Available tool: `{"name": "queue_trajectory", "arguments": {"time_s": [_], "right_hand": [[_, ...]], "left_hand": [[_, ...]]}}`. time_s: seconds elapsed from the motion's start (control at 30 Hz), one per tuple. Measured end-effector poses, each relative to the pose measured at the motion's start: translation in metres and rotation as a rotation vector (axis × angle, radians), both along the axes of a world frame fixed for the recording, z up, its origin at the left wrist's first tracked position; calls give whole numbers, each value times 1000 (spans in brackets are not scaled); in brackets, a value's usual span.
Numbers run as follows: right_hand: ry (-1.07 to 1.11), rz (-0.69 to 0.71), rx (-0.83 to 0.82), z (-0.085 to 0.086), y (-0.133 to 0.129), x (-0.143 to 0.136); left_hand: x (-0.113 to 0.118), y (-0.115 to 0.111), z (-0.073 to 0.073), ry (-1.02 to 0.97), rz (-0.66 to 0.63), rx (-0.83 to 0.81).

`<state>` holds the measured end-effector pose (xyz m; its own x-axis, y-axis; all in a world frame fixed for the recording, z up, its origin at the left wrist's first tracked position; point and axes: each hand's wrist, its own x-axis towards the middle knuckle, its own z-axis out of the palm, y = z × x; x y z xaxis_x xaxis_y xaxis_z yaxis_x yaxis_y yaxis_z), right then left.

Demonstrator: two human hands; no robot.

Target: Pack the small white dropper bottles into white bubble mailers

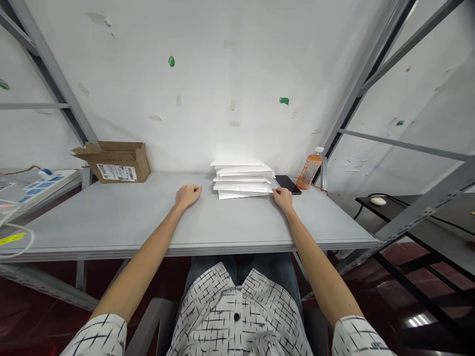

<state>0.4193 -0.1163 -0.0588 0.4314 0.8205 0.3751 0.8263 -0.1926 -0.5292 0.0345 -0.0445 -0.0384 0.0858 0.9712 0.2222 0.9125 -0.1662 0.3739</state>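
**Stack of white papers (243,179) at right hand (283,199), on grey tabletop (237,222)**

Noting first, at nearest range, a white shirt with crossed black lines (237,321), worn over blue jeans (208,264), with a grey chair armrest (148,326) alongside. Recording a dark red floor (29,306) below. Proceeding past the front edge of the tabletop to the hands.

Finding the left hand (188,195) resting on the tabletop, left of the stack and apart from it, fingers curled inward. Finding the right hand at the lower right corner of the stack, thumb and fingers drawn together; not managing to tell whether any paper is caught between the fingertips.

Locating the stack near the middle of the tabletop, toward the rear, lying flat in several layers with edges out of line. Registering a flat black device (289,184) just right of the stack, and beyond it a bottle of orange drink (309,170) with a white cap.

Logging a brown carton (143,163) at the left rear, flaps raised, white label facing front. Listing also a white-and-blue power strip (46,184) at far left and a white mouse (377,201) on a dark side table (393,210) at far right.

Closing on a white wall (230,74), bearing green spots (171,61) and tape remnants (155,117), between grey metal posts (55,71).
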Motion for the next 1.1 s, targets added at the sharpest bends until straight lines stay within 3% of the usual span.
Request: {"name": "queue_trajectory", "arguments": {"time_s": [0.43, 0.57, 0.7, 0.83, 0.97, 1.1], "right_hand": [[-41, -61, -131, 9, -3, -9], [-36, -68, -147, 12, 0, -8], [-30, -46, -153, 12, 0, -6], [-35, -25, -145, 11, -4, -5], [-49, -1, -126, 10, -5, -5], [-54, 18, -116, 8, -2, -4]], "left_hand": [[-1, 1, 3, 9, -46, 9], [4, 7, 19, -40, -13, 131], [30, 27, 55, -28, -139, 355], [72, 52, 85, 195, -372, 347], [102, 71, 96, 301, -456, 215], [116, 80, 93, 316, -421, 185]]}}
